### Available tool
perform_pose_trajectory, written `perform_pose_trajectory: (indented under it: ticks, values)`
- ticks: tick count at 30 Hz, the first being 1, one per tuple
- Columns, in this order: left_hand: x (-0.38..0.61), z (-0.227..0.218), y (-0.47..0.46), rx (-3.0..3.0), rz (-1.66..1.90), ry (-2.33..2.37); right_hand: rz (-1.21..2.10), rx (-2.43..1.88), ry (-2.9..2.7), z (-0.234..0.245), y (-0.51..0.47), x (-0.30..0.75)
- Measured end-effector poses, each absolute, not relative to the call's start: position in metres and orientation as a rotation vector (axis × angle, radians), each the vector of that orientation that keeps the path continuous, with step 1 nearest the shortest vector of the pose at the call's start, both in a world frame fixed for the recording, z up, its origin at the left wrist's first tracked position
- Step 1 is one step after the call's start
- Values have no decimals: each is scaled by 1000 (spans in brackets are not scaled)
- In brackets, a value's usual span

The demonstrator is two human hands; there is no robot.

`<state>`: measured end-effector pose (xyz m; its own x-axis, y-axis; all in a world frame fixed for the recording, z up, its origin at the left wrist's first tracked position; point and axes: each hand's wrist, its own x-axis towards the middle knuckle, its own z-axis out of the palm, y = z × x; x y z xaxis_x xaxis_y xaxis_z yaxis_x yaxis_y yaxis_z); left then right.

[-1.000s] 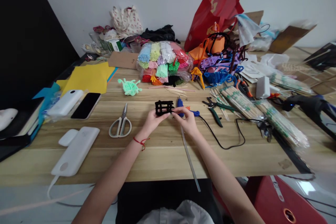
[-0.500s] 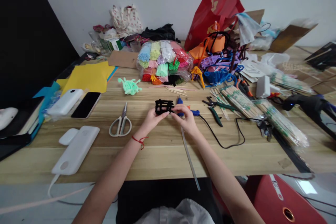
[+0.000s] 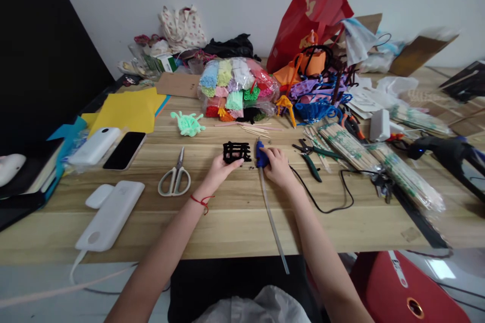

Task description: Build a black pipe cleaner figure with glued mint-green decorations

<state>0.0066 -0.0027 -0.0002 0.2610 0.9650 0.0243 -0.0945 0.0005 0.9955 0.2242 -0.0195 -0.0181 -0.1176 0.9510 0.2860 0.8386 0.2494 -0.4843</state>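
Between the thumb and fingers of my left hand is a small black lattice of fuzzy pipe cleaners, raised just over the table. My right hand is closed around the blue glue gun, which lies on the wood with its nozzle pointing away from me. A long clear glue stick runs out of its back end toward the table's front edge. My right fingers cover the gun's handle. Small dark bits lie between the lattice and the gun.
Scissors lie left of my left hand, and green-handled pliers right of the gun. A black cord curves across the right side. Behind are a green pipe-cleaner piece, bagged pipe cleaners and wooden sticks.
My right hand has let go of the black lattice and moved right onto the glue gun. The lattice stays in my left hand, nearly in place.
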Motion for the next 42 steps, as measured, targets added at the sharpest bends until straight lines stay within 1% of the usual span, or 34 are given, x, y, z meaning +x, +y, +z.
perform_pose_trajectory:
  ticks: [4, 7, 9, 12, 15, 21, 27, 33, 42]
  values:
    - [7, -5, 0, 1214, 1100, 979, 239, -1595, -2044, -21, -18, 222]
    - [6, -9, 4, 1172, 1167, 1018, 329, -1472, -1853, -15, -17, 221]
    - [4, -11, 6, 1146, 1215, 1038, 452, -1337, -1560, -9, -16, 219]
    - [2, -13, 9, 1107, 1249, 1069, 731, -1141, -1105, -3, -16, 215]
    - [2, -12, 10, 1088, 1263, 1062, 974, -1045, -869, 0, -18, 208]
    - [3, -8, 8, 1126, 1313, 1017, 1215, -1053, -945, 4, -27, 194]
    - [1, -5, 7, 1198, 1336, 938, 1247, -1027, -977, 4, -30, 190]
    - [0, -4, 5, 1200, 1343, 986, 1289, -1009, -976, 1, -30, 191]
    - [2, -3, 5, 1188, 1346, 930, 1347, -973, -966, 5, -32, 191]
